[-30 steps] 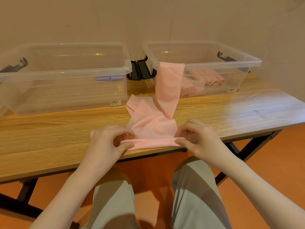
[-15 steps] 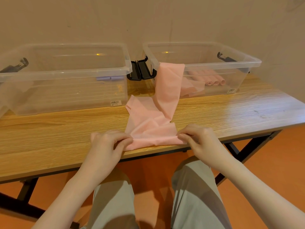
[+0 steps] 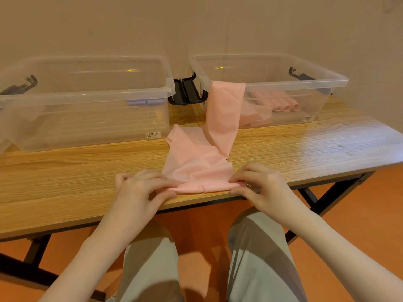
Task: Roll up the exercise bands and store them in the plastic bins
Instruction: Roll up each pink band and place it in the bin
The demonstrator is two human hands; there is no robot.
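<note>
A long pink exercise band (image 3: 202, 158) hangs over the front rim of the right clear bin (image 3: 327, 83) and runs across the wooden table to its near edge. Its near end is folded into a short roll. My left hand (image 3: 141, 190) pinches the roll's left end, and my right hand (image 3: 259, 184) pinches the right end. Several rolled pink bands (image 3: 283, 105) lie inside the right bin. The left clear bin (image 3: 87, 97) holds purple rolled bands (image 3: 144, 102).
Black lid clips (image 3: 187, 92) sit between the two bins. The wooden table (image 3: 305, 149) stands against a beige wall, with black metal legs below. My knees in grey trousers are under the near edge, above an orange floor.
Both hands have kept working the band's near end at the table edge, and the fold there has turned over into a thicker roll. The band's draped part has hardly moved.
</note>
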